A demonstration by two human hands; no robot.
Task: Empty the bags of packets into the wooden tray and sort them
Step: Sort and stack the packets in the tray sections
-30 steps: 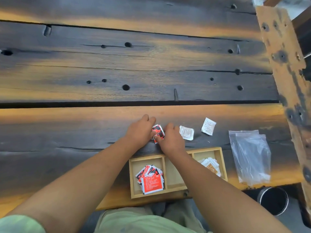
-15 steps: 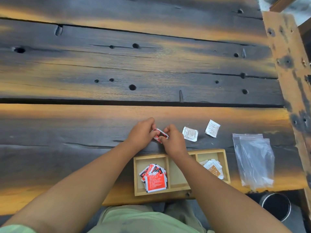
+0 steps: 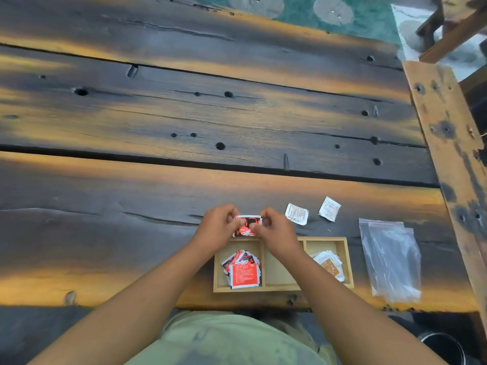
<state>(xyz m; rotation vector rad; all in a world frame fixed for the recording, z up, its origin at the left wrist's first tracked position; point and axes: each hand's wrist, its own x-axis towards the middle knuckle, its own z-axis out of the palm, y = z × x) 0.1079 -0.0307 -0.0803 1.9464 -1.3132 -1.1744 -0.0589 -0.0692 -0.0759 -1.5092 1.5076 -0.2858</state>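
A red, black and white packet (image 3: 246,225) is held just beyond the far edge of the wooden tray (image 3: 347,259); my left hand (image 3: 217,227) pinches its left side and my right hand (image 3: 276,231) pinches its right side. The tray has three compartments: the left one holds a pile of red packets (image 3: 242,270), the middle one looks bare where my right wrist does not cover it, the right one holds white and orange packets (image 3: 329,264). Two white packets (image 3: 297,213) (image 3: 329,208) lie on the table to the right of my hands.
Clear plastic bags (image 3: 390,256) lie flat on the table right of the tray. The dark plank table (image 3: 184,122) stretches far ahead. A wooden beam (image 3: 448,143) borders the right side. A round dark container (image 3: 442,346) sits below the table's near edge.
Both hands have lifted the red packet slightly and drawn it nearer the tray, now held flat between them. The camera view has tilted up, showing more of the far table.
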